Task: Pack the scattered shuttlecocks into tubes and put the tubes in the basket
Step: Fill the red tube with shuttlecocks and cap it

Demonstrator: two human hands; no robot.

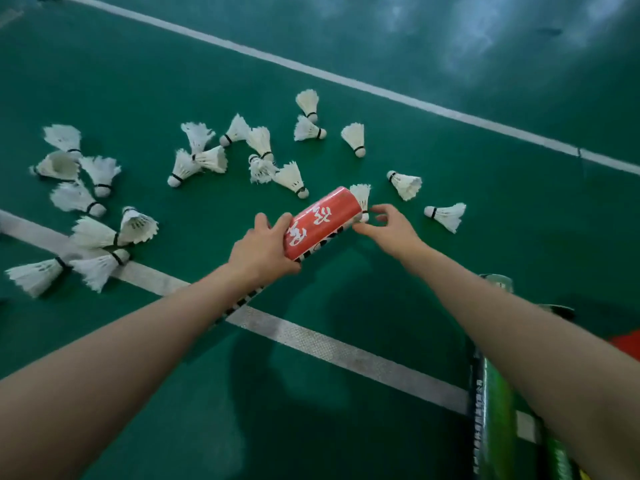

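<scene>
A green court floor (346,403) w/ white lines (311,337) fills the view, and we take the red tube (322,223) as ref. point for all places. The left hand (259,251) grips this tube around its near part, fingers and thumb curled on the wall. It holds the tube tilted above the floor, w/ the far mouth pointing away and to the right. Just at that mouth the right hand (388,230) pinches one shuttlecock (361,197) at the cork end, btw. thumb and fingertip, and the feathers stand up beside the tube rim. Whether the cork is already inside the mouth, we cannot tell. Many other shuttlecocks (405,185) lie scattered beyond the tube and to its left, and a few to its right. On the near side and right of the tube, under the right forearm, we see green tubes (495,410). The basket we do not find in view. We judge the shuttlecock is very light and its feathers are fragile, i.e. they bend or break if squeezed. The cork is the firm part, so it is the correct place to hold. It should go in cork first, so the skirt slides w/o catching. The tube looks light and stiff, but probably it can dent, and its surface is rather smooth, so a full wrap w/ moderate force should be enough.
</scene>
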